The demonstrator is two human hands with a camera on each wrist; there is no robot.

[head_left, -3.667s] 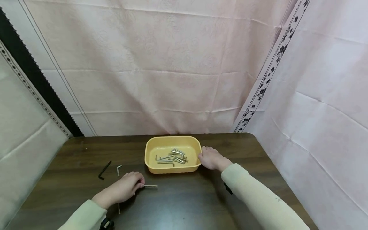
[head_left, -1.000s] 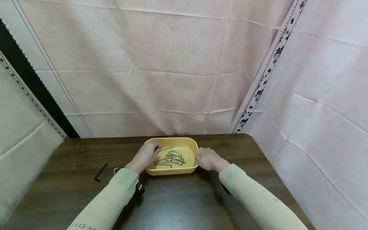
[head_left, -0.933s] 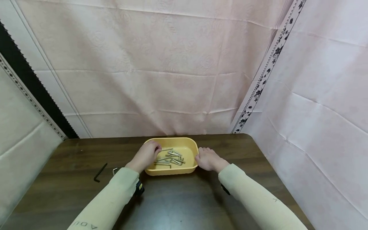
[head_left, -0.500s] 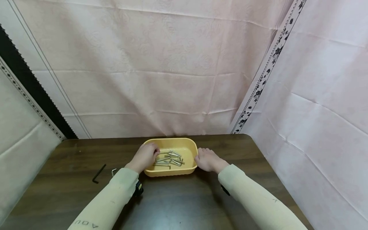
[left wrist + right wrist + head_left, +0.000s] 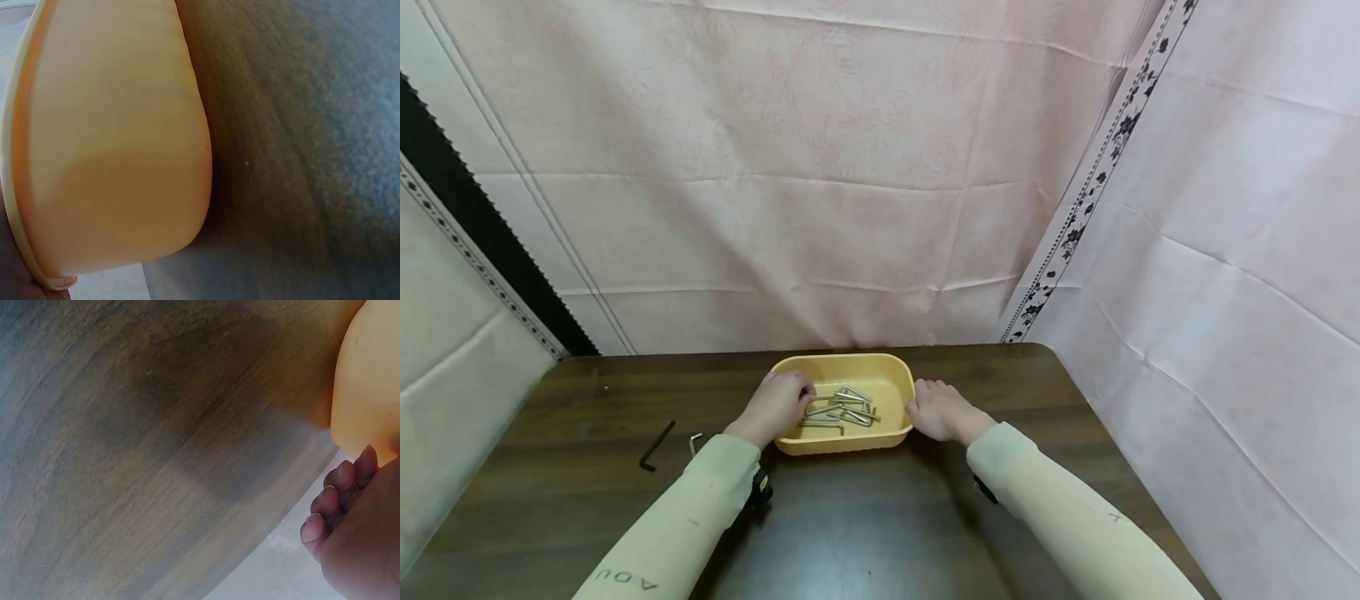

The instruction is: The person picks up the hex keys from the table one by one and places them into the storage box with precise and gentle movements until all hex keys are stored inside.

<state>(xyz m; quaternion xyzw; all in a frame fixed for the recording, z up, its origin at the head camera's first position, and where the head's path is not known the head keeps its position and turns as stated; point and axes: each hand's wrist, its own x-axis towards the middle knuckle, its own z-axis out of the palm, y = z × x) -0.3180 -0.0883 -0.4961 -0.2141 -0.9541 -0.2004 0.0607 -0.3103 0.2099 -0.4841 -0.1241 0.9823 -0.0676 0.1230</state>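
Observation:
My left hand (image 5: 778, 404) reaches over the left rim of a yellow plastic tray (image 5: 895, 400), its fingers curled down inside. They appear to pinch one end of a silver Allen key (image 5: 826, 398), which points right, low over or touching a loose pile of several silver Allen keys (image 5: 853, 408). The fingertips are mostly hidden. In the left wrist view, the tray's outer wall (image 5: 119, 137) hides most of that hand. My right hand (image 5: 943, 411) grips the tray's right end; in the right wrist view its curled fingers (image 5: 314, 531) sit by the wall.
On the brown wooden table (image 5: 865, 533), left of the tray, lies a black Allen key (image 5: 657, 446). Nearby is a short silver Allen key (image 5: 693, 443), partly behind the left sleeve. Pale cloth (image 5: 850, 167) hangs behind the table and along both sides.
My left hand has carried a silver Allen key from the table into the tray. Over the last second that key has lowered toward the pile. The right hand has stayed on the tray's right end.

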